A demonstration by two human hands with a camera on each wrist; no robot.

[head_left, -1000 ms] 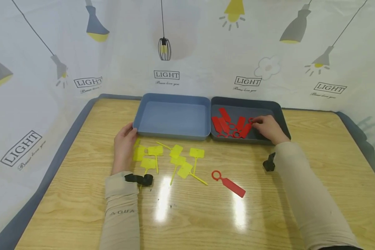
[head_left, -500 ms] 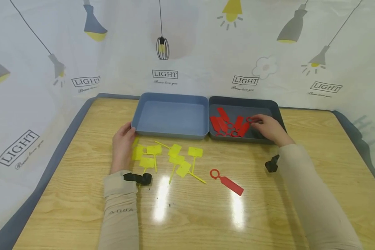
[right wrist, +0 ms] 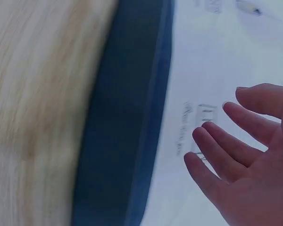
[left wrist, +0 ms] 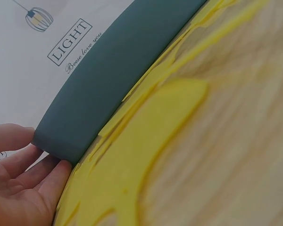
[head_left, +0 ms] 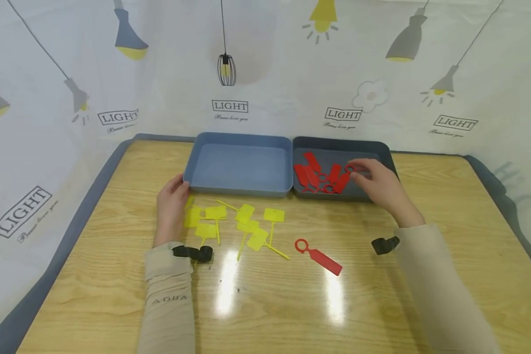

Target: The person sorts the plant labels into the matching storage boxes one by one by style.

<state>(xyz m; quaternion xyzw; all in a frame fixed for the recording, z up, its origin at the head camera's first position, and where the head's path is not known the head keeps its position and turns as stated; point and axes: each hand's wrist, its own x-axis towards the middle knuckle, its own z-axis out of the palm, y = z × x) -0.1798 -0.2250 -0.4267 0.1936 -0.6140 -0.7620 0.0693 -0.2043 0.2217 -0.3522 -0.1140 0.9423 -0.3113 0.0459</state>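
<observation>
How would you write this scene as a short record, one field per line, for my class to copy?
Surface: wooden table
Trays: blue tray on the left, dark tray beside it on the right
In dark tray: several red tags, some overlapping
On table: yellow tags in front of the blue tray; one loose red tag in front of the dark tray
Left grip: holds the blue tray's near left corner
Right grip: above the dark tray, holding nothing

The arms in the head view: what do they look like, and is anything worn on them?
The left sleeve and right sleeve are long and beige; the left one carries dark lettering, AQUA. A black device shows at each wrist. The left hand and right hand wear no gloves.
</observation>
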